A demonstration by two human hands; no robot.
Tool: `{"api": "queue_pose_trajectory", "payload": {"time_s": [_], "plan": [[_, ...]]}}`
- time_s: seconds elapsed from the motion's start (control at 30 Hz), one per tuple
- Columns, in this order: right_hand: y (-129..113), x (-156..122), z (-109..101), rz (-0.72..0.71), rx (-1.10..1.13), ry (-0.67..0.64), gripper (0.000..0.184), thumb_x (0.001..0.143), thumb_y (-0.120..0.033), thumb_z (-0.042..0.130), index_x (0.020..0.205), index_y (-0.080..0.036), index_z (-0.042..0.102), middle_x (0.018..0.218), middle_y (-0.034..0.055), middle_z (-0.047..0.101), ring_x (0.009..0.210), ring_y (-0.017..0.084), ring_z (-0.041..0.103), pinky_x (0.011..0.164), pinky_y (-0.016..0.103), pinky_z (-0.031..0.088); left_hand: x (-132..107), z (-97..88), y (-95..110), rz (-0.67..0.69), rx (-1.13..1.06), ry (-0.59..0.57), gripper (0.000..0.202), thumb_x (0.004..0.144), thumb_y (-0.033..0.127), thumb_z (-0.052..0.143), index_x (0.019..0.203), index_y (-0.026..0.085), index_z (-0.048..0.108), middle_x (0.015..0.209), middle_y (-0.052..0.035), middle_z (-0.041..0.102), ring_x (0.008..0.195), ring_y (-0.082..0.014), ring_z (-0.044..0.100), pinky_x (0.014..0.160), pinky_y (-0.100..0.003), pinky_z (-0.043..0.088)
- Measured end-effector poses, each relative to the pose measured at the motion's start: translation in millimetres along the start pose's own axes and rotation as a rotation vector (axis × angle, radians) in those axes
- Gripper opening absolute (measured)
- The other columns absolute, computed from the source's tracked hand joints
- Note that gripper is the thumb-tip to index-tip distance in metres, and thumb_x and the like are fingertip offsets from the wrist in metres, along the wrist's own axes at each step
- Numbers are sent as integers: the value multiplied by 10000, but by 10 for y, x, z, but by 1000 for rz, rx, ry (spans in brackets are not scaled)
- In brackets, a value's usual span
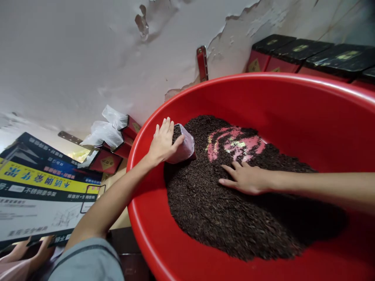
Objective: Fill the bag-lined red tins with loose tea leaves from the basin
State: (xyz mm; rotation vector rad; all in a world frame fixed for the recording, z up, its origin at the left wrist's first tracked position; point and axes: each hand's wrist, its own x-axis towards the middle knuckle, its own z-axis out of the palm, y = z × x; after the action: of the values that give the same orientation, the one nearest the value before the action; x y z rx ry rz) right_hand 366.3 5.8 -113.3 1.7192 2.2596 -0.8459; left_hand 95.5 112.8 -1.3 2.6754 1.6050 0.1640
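Dark loose tea leaves (222, 210) cover much of the floor of a large red basin (293, 99). A pink patch of the bottom shows through them near the far side. At the basin's left, my left hand (163, 142) holds the mouth of a small container wrapped in clear plastic (185, 146), its thumb and fingers spread around the rim. That container stands tilted among the leaves, and dark leaves show in its mouth. My right hand (247, 178) lies palm down on the leaves near the pink patch, fingers apart, holding nothing.
Red tins with black lids (304, 50) line the wall at upper right. Left of the basin stand red tins (107, 160) with white plastic bags (107, 132) sticking out. A large printed carton (43, 191) is at far left, above another person's limbs (38, 255).
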Motion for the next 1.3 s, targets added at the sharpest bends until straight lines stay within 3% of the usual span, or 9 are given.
{"api": "queue_pose_trajectory", "payload": {"time_s": [0.33,0.53,0.7,0.77,0.87,1.03,1.1,1.17,1.3], "plan": [[-252,-150,-153,-20,-90,-51,621,998,-548,444,1430,-118,563,1433,262,540,1335,469,530,992,622,515,54,-225,-77,53,-56,-334,1036,957,807,336,1689,143,23,1748,-186,-94,1622,-350,-102,1312,-618,18],[-264,-99,-120,-61,-155,-54,555,1028,-490,435,1349,-70,604,1376,281,578,1258,444,611,1005,553,524,250,-192,-33,-45,-32,-281,1132,888,843,440,1683,108,111,1752,-214,-5,1619,-411,-65,1288,-674,1],[-235,-64,-128,-180,-232,4,445,1064,-335,350,1262,-55,634,1234,252,687,1131,386,703,990,492,525,213,-97,-125,43,-109,-288,840,1020,592,380,1679,121,156,1756,-181,15,1626,-351,-68,1299,-649,34],[-209,-46,-134,-208,-219,21,423,1068,-325,344,1260,-72,623,1163,232,725,1069,377,731,907,473,550,123,-42,-214,152,-139,-191,729,1042,480,365,1672,152,201,1756,-152,121,1635,-323,-10,1311,-631,61],[-185,-27,-152,-234,-241,26,415,1072,-326,340,1255,-85,625,1121,219,747,1029,378,747,854,462,555,41,32,-327,286,-193,-30,637,1053,403,338,1648,179,296,1711,-126,326,1614,-273,236,1330,-539,189],[-206,-37,-205,-283,-282,31,392,1060,-315,385,1242,-95,653,1158,218,745,1038,371,749,849,445,550,55,38,-394,310,-289,120,617,1053,391,394,1640,210,339,1576,-117,552,1408,-221,592,1230,-414,439],[-218,-47,-230,-292,-280,27,380,1053,-305,400,1213,-96,674,1146,218,749,1026,361,752,846,436,549,46,-3,-369,291,-255,91,601,1061,409,386,1627,210,366,1598,-114,528,1459,-227,539,1254,-434,403],[-227,-55,-256,-296,-280,24,376,1049,-295,409,1189,-92,692,1136,222,753,1027,358,752,849,431,550,8,-55,-301,216,-143,1,624,1069,476,362,1617,177,383,1680,-134,394,1582,-274,339,1308,-518,274],[-233,-69,-296,-307,-295,27,391,1047,-291,410,1181,-82,712,1109,227,760,1019,358,756,848,432,555,-117,-141,-85,-24,117,-96,914,1010,718,335,1643,61,284,1745,-234,87,1632,-370,-11,1310,-626,30]]}}
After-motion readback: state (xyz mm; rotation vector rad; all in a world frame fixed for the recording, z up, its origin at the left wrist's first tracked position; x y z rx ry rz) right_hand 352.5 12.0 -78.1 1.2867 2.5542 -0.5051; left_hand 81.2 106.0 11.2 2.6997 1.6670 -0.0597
